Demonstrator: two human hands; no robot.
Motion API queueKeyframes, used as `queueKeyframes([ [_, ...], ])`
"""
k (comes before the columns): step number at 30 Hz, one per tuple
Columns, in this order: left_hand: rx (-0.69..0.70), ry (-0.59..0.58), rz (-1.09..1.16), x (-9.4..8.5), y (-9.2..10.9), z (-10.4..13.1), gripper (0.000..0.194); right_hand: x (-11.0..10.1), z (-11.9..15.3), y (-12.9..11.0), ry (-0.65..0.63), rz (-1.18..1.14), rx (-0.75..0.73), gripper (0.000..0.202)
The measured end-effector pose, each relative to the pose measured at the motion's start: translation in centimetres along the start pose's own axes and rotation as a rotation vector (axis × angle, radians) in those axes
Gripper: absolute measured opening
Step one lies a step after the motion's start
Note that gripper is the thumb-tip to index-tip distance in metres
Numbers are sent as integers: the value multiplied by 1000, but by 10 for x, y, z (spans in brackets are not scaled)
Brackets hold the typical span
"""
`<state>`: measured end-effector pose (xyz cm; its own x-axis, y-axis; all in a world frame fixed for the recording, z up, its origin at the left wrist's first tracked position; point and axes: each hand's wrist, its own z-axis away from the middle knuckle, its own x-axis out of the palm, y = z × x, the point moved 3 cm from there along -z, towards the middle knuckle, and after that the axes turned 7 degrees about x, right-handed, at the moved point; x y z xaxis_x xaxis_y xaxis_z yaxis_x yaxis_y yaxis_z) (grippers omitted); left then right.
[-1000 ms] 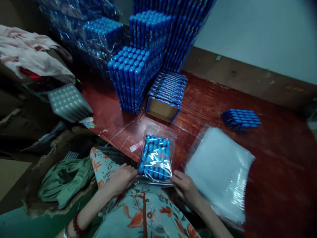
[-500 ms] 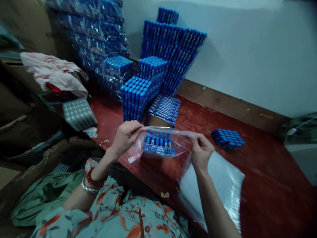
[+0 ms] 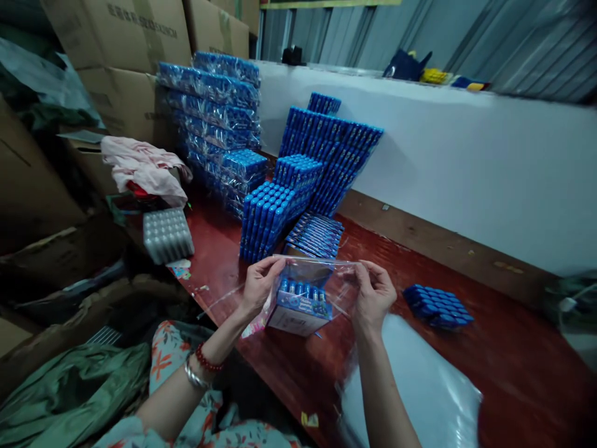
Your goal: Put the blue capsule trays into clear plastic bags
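Note:
A clear plastic bag [image 3: 342, 280] is stretched between my two hands, its top edge pulled nearly straight. My left hand [image 3: 261, 283] pinches one corner of the bag's edge, and my right hand [image 3: 373, 295] pinches the other. Behind and below the film stands a blue printed display box [image 3: 298, 314] with a row of blue-capped tubes [image 3: 303, 289] showing in its top. Whether the box is partly inside the bag I cannot tell. Under my right forearm lies a stack of flat clear bags [image 3: 429, 373] on the red table.
Tall stacks of blue tubes [image 3: 326, 143] stand at the back beside wrapped packs [image 3: 212, 112]. A small block of blue tubes [image 3: 438, 305] lies at right. At left are grey tubes [image 3: 166, 235], a pink cloth [image 3: 144, 162] and cardboard boxes [image 3: 125, 37].
The view has tilted up, showing more boxes and the wall top. My hands still pinch the bag's edge, now closer together, and the box's white lower front has come into view.

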<state>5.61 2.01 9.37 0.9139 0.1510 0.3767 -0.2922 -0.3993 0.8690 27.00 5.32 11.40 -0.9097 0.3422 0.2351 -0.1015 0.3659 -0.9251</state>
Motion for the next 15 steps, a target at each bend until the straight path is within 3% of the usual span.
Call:
queueKeyframes([
  [3, 42, -38, 12, 7, 7, -10, 27, -2, 2, -17, 112, 183, -203, 24],
  [5, 38, -26, 46, 9, 8, -12, 26, 3, 14, -35, 192, 410, -513, 28],
  [6, 29, -24, 67, 10, 7, -12, 25, 10, 23, -44, 170, 545, -690, 29],
  [9, 29, -38, 66, 12, 6, -11, 26, 40, 46, -53, -147, 914, -1072, 30],
  [11, 60, -53, 7, 12, 9, -10, 28, 57, 54, -51, -325, 1036, -1156, 31],
  [15, 116, -137, -138, 11, 19, -10, 33, 78, 57, -48, -417, 1095, -1231, 26],
])
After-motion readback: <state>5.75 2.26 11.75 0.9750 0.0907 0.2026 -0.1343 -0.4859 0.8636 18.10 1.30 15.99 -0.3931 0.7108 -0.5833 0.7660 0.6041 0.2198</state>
